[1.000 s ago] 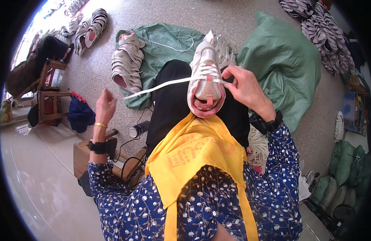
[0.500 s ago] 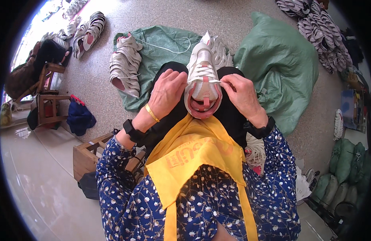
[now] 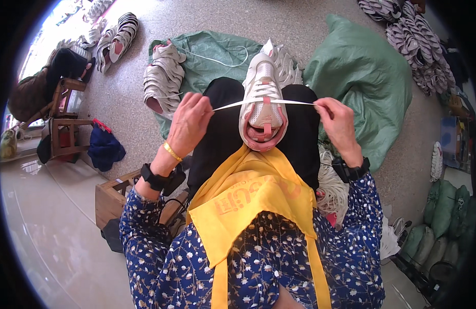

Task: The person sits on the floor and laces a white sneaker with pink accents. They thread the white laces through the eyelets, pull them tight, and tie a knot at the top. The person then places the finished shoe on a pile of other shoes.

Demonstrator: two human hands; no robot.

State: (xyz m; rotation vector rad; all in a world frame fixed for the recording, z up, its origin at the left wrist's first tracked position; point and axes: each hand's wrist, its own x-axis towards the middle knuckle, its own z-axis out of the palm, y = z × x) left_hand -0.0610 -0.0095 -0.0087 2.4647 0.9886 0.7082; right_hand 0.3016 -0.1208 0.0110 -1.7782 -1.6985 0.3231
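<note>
White lace (image 3: 294,102), pinched by left hand (image 3: 187,123) and right hand (image 3: 340,125), spans the shoe (image 3: 262,113) near a green sack (image 3: 359,85), contents hidden.

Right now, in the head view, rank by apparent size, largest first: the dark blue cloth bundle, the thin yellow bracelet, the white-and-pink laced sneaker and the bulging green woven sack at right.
1. Bulging green woven sack
2. White-and-pink laced sneaker
3. Dark blue cloth bundle
4. Thin yellow bracelet
</note>
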